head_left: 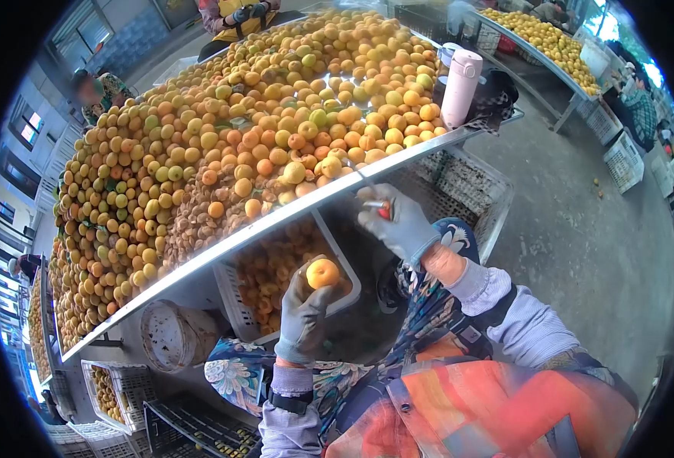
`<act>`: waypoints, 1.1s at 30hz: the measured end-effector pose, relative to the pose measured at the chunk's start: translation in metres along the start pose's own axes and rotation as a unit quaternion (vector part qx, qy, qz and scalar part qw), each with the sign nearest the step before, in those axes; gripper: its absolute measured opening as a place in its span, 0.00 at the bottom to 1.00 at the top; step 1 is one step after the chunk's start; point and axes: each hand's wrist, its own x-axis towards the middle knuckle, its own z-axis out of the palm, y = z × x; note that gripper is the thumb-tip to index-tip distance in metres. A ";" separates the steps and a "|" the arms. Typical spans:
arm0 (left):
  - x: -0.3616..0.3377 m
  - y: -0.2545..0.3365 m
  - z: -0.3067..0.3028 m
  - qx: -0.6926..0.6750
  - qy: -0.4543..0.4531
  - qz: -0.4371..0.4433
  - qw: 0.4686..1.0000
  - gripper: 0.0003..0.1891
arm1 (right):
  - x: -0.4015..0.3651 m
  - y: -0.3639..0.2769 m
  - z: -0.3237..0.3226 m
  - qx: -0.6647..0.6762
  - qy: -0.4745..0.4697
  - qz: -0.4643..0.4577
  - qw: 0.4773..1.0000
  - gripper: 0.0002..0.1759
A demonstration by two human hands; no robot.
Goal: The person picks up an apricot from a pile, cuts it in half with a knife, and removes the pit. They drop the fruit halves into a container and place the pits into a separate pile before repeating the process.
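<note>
In the head view my left hand (303,319), in a grey glove, is closed around an apricot (322,273) and holds it up above the crate of apricot pieces. My right hand (399,223), gloved as well, grips a small knife (383,208) with a red part at its handle. Its thin blade points up and left, toward the table's metal edge, and looks blurred. The two hands are apart. Just beyond them, a large heap of whole apricots (268,114) covers the sloping table. Brown apricot stones (199,217) lie piled near its front edge.
Below the table edge (260,225) stands a white crate (344,256) of apricot pieces, with another crate (482,183) to its right. A dirty bucket (170,336) is at left. A pink bottle (460,90) stands at the table's right corner. Other people work around the room.
</note>
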 end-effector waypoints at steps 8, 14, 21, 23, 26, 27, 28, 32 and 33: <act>-0.008 -0.011 -0.002 -0.085 0.009 -0.021 0.996 0.33 | -0.039 -0.036 0.000 -0.122 -0.321 0.059 0.937 0.08; -0.013 -0.015 -0.009 -0.087 -0.004 -0.052 0.995 0.33 | -0.041 -0.047 0.003 -0.111 -0.343 0.157 0.919 0.11; -0.015 -0.013 -0.008 -0.098 0.009 -0.089 0.991 0.31 | -0.037 -0.040 0.011 0.089 -0.239 0.159 0.954 0.13; -0.016 -0.017 -0.006 -0.137 0.020 -0.087 0.986 0.29 | -0.046 -0.046 0.017 0.092 -0.246 0.098 0.960 0.15; -0.016 -0.019 -0.001 -0.179 0.040 -0.084 0.979 0.26 | -0.057 -0.034 0.020 0.033 -0.276 0.003 0.961 0.20; -0.017 -0.019 0.000 -0.182 0.050 -0.084 0.978 0.25 | -0.060 -0.029 0.022 0.011 -0.263 0.001 0.965 0.19; -0.018 -0.020 0.000 -0.183 0.052 -0.085 0.978 0.25 | -0.062 -0.028 0.024 -0.011 -0.250 -0.001 0.968 0.18; -0.019 -0.027 0.000 -0.134 0.072 -0.093 0.984 0.23 | -0.068 -0.031 0.023 -0.115 -0.263 -0.017 0.958 0.16; -0.019 -0.028 0.000 -0.132 0.076 -0.086 0.985 0.23 | -0.069 -0.024 0.026 -0.076 -0.249 -0.021 0.965 0.15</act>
